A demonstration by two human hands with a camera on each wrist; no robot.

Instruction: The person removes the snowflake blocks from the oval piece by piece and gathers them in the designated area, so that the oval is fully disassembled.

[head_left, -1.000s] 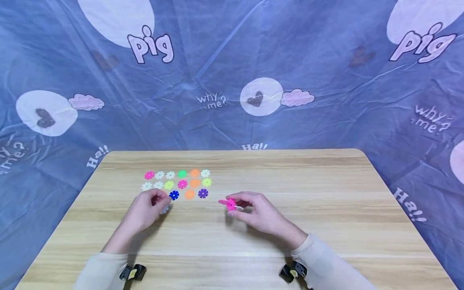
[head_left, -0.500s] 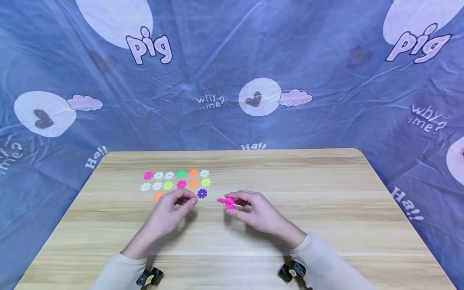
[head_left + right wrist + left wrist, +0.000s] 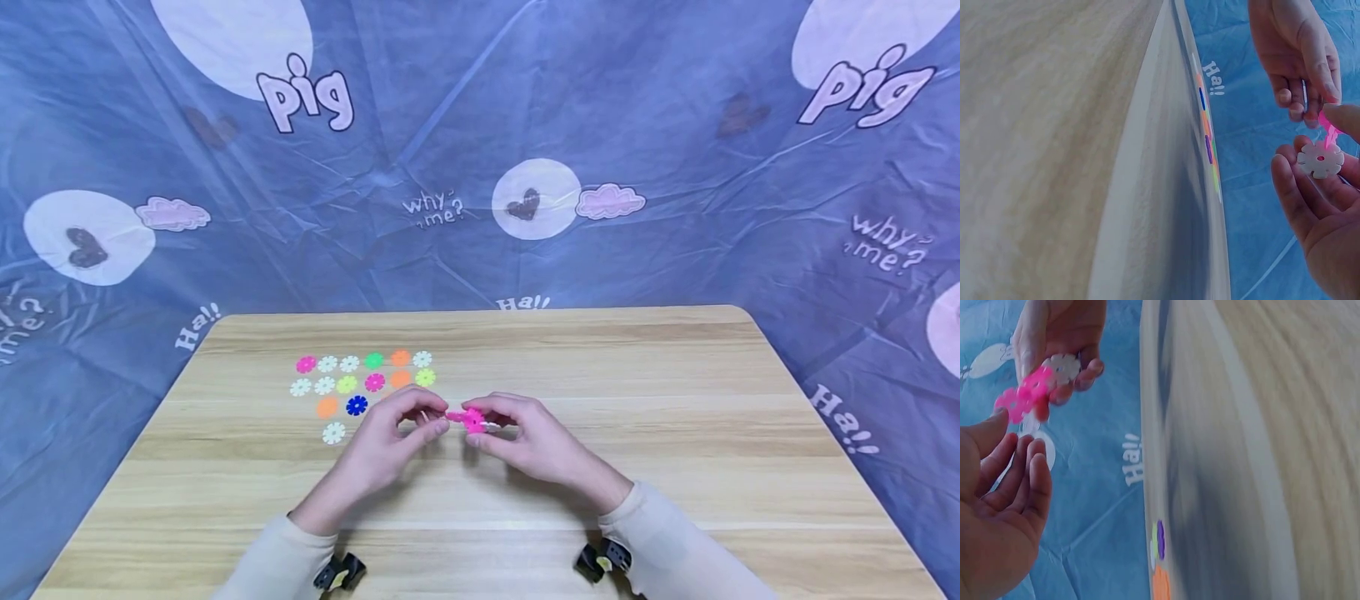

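Three interlocking snowflake discs, two pink and one white, are joined in a short chain between the hands. My right hand (image 3: 536, 435) pinches the nearer pink disc (image 3: 474, 421) between thumb and fingers. The white disc (image 3: 1320, 159) projects toward the right palm. At the chain's other end, the thumb and fingertips of my left hand (image 3: 397, 429) close around the edge of the outer pink disc (image 3: 1014, 405). In the left wrist view, the left thumb meets that disc while the other fingers curve below it.
Loose snowflake discs lie in rows at the table's left, among them a blue disc (image 3: 357, 406), a green disc (image 3: 373, 361) and a white disc (image 3: 333, 433). My left hand hides part of the lowest row. A blue printed cloth (image 3: 465, 125) hangs behind the wooden table (image 3: 637, 375).
My left hand has moved right from beside the blue disc, across the lowest row, to the pink end of the joined discs. The right hand has stayed nearly still.
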